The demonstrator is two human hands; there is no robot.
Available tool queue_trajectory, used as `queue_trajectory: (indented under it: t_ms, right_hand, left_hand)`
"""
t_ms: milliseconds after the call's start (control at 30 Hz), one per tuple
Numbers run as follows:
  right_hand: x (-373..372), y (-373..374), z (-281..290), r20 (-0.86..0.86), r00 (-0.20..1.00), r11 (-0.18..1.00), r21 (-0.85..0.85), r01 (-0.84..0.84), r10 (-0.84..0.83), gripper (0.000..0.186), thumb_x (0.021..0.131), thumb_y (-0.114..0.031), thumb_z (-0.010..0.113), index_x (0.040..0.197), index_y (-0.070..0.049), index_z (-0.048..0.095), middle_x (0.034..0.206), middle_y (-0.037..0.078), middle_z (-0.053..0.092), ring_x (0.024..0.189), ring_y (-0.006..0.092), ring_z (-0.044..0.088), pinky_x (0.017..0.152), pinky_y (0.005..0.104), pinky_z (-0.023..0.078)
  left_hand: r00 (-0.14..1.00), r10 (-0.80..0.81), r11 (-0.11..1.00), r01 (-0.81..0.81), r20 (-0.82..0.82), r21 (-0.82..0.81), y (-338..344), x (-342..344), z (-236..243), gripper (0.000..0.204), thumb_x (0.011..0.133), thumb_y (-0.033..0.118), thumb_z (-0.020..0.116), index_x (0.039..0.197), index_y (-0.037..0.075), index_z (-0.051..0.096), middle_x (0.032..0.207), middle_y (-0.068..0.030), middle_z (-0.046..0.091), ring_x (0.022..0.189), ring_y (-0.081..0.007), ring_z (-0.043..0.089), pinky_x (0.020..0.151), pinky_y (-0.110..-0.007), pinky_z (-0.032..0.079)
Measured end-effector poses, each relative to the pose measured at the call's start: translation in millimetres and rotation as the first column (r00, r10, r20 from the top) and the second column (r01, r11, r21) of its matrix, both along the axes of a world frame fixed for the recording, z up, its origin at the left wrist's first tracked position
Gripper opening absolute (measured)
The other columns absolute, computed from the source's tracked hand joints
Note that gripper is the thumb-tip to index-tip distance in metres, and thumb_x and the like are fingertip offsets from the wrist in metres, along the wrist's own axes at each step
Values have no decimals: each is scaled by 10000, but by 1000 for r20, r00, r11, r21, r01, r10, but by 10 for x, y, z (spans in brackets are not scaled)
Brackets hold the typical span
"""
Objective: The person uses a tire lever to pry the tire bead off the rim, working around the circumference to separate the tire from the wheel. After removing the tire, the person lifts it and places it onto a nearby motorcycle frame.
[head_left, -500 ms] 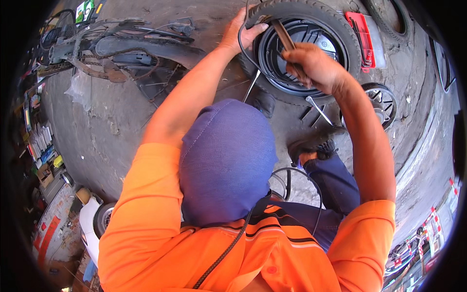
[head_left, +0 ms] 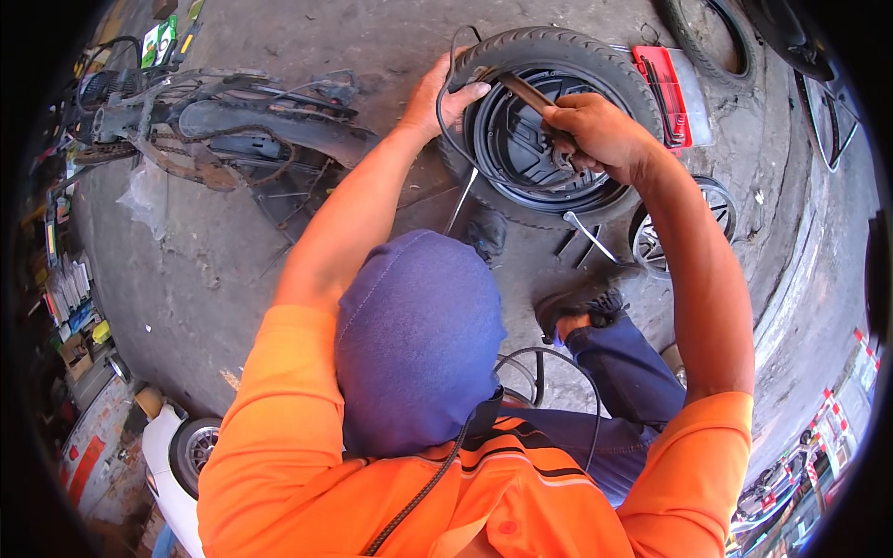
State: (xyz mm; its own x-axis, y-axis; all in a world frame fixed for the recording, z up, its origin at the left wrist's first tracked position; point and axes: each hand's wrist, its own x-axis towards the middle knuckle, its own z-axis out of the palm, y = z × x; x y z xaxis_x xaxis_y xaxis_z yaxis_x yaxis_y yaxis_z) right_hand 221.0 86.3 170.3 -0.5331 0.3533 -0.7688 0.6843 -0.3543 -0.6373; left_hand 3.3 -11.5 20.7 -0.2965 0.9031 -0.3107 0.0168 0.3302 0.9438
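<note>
At the upper centre of the frame, we are steadying the tire (head_left: pixel 567 46) with the left hand (head_left: pixel 435 100), thumb spread, and clenching the bar (head_left: pixel 526 93) in the right hand (head_left: pixel 597 138), ideally applying smooth force without scoring the rim (head_left: pixel 479 130).

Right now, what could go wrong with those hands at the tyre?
1. The right hand grips a flat bar whose far end is at the tyre's inner edge, close to the left hand: a slip might hit that thumb.
2. The black cable loops past the left hand; it could snag or get pinched.
</note>
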Motion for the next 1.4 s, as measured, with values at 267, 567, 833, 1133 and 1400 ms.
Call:
queue_trajectory:
  t_ms: [267,567,833,1133,1400]
  right_hand:
    - [-834,-902,-273,-10,819,815,-106,570,-574,243,977,-213,520,865,-18,612,702,76,597,470,175,497,400,365,351]
    - [-1382,-1421,-714,-29,817,752,375,543,-575,360,1004,-265,512,1112,68,432,1032,415,632,988,578,615,865,611,467]
    - [-1236,-1494,-913,-75,853,717,506,479,-516,275,980,-193,525,1053,61,449,851,329,674,821,509,667,775,575,505]
    - [-1036,-1042,-518,-73,912,911,60,409,-404,177,947,-161,485,909,4,536,646,91,540,417,225,506,336,403,344]
    - [-1016,-1477,-830,-266,829,693,457,558,-492,190,911,-117,511,971,63,502,847,298,644,837,483,637,758,529,500]
  left_hand:
    - [996,4,984,11,-86,180,55,-30,-36,609,839,164,807,1392,102,561,1159,-48,690,1017,-157,634,903,-321,524]
    - [989,-11,990,31,-145,137,97,-111,-118,650,849,248,817,1406,53,544,1229,-102,686,1116,-181,629,1004,-340,482]
    - [985,-38,991,59,-168,120,88,-149,-195,584,874,121,759,1411,46,542,1245,-105,681,1122,-173,626,990,-342,495]
    - [993,-13,981,35,-115,191,78,-126,-216,644,830,216,818,1406,85,560,1234,-77,691,1148,-182,617,1024,-335,462]
    - [982,-19,987,48,-186,153,62,-122,-51,671,837,283,803,1423,82,546,1245,-107,681,1140,-200,620,999,-351,476]
